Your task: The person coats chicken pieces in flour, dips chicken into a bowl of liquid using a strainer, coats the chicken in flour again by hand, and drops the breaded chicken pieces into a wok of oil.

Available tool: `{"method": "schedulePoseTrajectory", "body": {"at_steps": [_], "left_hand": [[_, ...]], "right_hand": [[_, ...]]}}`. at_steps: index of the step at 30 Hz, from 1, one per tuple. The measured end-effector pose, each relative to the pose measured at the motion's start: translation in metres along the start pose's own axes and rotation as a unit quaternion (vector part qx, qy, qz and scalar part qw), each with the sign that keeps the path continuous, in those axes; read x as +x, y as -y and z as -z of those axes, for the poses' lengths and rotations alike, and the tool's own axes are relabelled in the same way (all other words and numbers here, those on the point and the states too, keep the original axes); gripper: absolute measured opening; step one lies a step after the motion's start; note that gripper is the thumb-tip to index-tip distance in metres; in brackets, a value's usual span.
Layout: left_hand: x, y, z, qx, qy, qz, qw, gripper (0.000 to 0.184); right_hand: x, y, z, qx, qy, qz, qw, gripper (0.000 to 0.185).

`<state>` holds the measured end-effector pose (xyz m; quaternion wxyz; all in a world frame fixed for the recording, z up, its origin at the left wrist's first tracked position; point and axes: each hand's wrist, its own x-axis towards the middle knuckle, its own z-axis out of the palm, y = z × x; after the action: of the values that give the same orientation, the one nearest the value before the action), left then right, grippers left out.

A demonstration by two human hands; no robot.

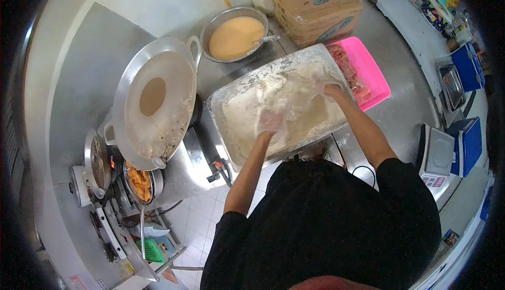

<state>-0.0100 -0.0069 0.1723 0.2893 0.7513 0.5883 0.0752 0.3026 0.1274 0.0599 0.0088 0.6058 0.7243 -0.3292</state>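
A large metal tray (214,112) holds a bed of white flour (310,124), with a paler clump (272,81) near its far side. My left hand (271,120) is in the flour at the tray's middle, in what looks like a clear plastic glove. Further right, my right hand (330,87) reaches into the flour near the tray's right end, also apparently gloved. Flour and motion blur the fingers of both hands, so I cannot make out whether they grip anything.
Left of the tray stands a big wok (126,127) of cloudy liquid. A bowl of orange batter (236,35) is behind. A pink basin (376,77) with raw meat (347,72) touches the right side. Cardboard boxes (315,11), fried food (139,182) and a scale (437,150) surround the area.
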Motion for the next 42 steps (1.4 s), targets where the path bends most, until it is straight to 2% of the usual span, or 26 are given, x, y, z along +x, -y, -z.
{"method": "schedulePoseTrajectory", "body": {"at_steps": [1, 3, 5, 6, 7, 9, 11, 12, 14, 15, 17, 20, 21, 22, 23, 24, 28, 30, 32, 34, 37, 38, 39, 40, 41, 42], "left_hand": [[-0.006, -0.005, 0.027, 0.048, 0.079, 0.046, 0.995, 0.039], [-0.026, 0.02, 0.018, 0.003, 0.118, 0.037, 0.992, 0.04], [-0.033, 0.039, -0.01, -0.082, 0.124, 0.016, 0.989, 0.041], [-0.028, 0.039, -0.025, -0.13, 0.122, 0.015, 0.984, 0.041], [-0.021, 0.04, -0.04, -0.184, 0.118, 0.019, 0.976, 0.042], [-0.006, 0.037, -0.069, -0.299, 0.105, 0.044, 0.947, 0.043], [0.018, 0.032, -0.089, -0.413, 0.081, 0.065, 0.905, 0.045], [0.035, 0.037, -0.096, -0.466, 0.066, 0.065, 0.88, 0.046], [0.079, 0.078, -0.121, -0.576, 0.034, 0.04, 0.816, 0.048], [0.11, 0.127, -0.144, -0.598, 0.018, 0.006, 0.801, 0.049], [0.084, 0.069, -0.065, -0.353, -0.12, 0.143, 0.917, 0.053], [0.068, 0.074, -0.03, -0.077, -0.202, 0.284, 0.934, 0.067], [0.066, 0.084, -0.034, -0.012, -0.182, 0.247, 0.952, 0.067], [0.063, 0.092, -0.041, 0.053, -0.159, 0.21, 0.963, 0.068], [0.051, 0.067, -0.024, 0.009, -0.127, 0.25, 0.96, 0.067], [0.055, 0.062, -0.03, 0.029, -0.116, 0.237, 0.964, 0.065], [0.087, 0.085, -0.1, 0.136, -0.079, 0.095, 0.983, 0.061], [0.085, 0.098, -0.118, 0.119, -0.087, 0.02, 0.989, 0.06], [0.058, 0.105, -0.108, 0.023, -0.151, -0.057, 0.987, 0.056], [0.038, 0.097, -0.062, -0.2, -0.148, 0.012, 0.969, 0.053], [0.043, 0.133, -0.053, 0.081, -0.078, 0.136, 0.984, 0.043], [0.053, 0.127, -0.047, 0.064, -0.053, 0.136, 0.987, 0.044], [0.069, 0.112, -0.04, 0.046, -0.028, 0.136, 0.989, 0.045], [0.083, 0.109, -0.044, 0.003, -0.033, 0.118, 0.993, 0.047], [0.098, 0.108, -0.049, -0.04, -0.037, 0.099, 0.994, 0.048], [0.112, 0.128, -0.074, -0.108, -0.066, 0.062, 0.99, 0.049]], "right_hand": [[0.003, -0.011, -0.021, -0.062, -0.021, 0.04, 0.997, 0.048], [0.015, -0.046, -0.09, -0.185, -0.063, 0.12, 0.973, 0.046], [-0.001, -0.017, -0.122, 0.004, 0.002, 0.084, 0.996, 0.046], [-0.011, 0.008, -0.131, 0.137, 0.039, 0.026, 0.989, 0.045], [-0.017, 0.034, -0.136, 0.261, 0.069, -0.042, 0.962, 0.045], [-0.027, 0.076, -0.135, 0.464, 0.098, -0.189, 0.86, 0.045], [-0.035, 0.09, -0.111, 0.539, 0.091, -0.24, 0.802, 0.046], [-0.042, 0.09, -0.091, 0.55, 0.091, -0.207, 0.804, 0.046], [-0.051, 0.081, -0.046, 0.509, 0.069, -0.096, 0.853, 0.046], [-0.051, 0.077, -0.022, 0.471, 0.046, -0.05, 0.879, 0.046], [-0.042, 0.061, 0.015, 0.341, -0.024, 0.016, 0.94, 0.047], [-0.024, 0.062, 0.039, 0.06, -0.117, 0.062, 0.989, 0.049], [-0.027, 0.079, 0.047, -0.02, -0.104, 0.066, 0.992, 0.048], [-0.028, 0.097, 0.043, -0.013, -0.108, 0.063, 0.992, 0.047], [-0.026, 0.114, 0.035, -0.007, -0.112, 0.06, 0.992, 0.046], [-0.02, 0.132, 0.03, -0.003, -0.119, 0.059, 0.991, 0.046], [-0.013, 0.179, -0.016, 0.028, -0.129, 0.051, 0.99, 0.043], [-0.019, 0.154, -0.033, 0.351, -0.07, 0.057, 0.932, 0.043], [-0.015, 0.095, -0.036, 0.5, 0.04, 0.044, 0.864, 0.044], [0.023, 0.063, -0.037, 0.46, 0.097, 0.038, 0.882, 0.045], [0.084, 0.054, -0.082, 0.365, 0.034, 0.054, 0.929, 0.045], [0.096, 0.052, -0.094, 0.333, 0.01, 0.058, 0.941, 0.046], [0.1, 0.074, -0.095, 0.199, -0.017, 0.072, 0.977, 0.045], [0.103, 0.097, -0.095, 0.061, -0.047, 0.079, 0.994, 0.044], [0.095, 0.152, -0.084, -0.179, -0.079, 0.092, 0.976, 0.043], [0.075, 0.169, -0.065, -0.094, -0.076, 0.109, 0.987, 0.039]]}}
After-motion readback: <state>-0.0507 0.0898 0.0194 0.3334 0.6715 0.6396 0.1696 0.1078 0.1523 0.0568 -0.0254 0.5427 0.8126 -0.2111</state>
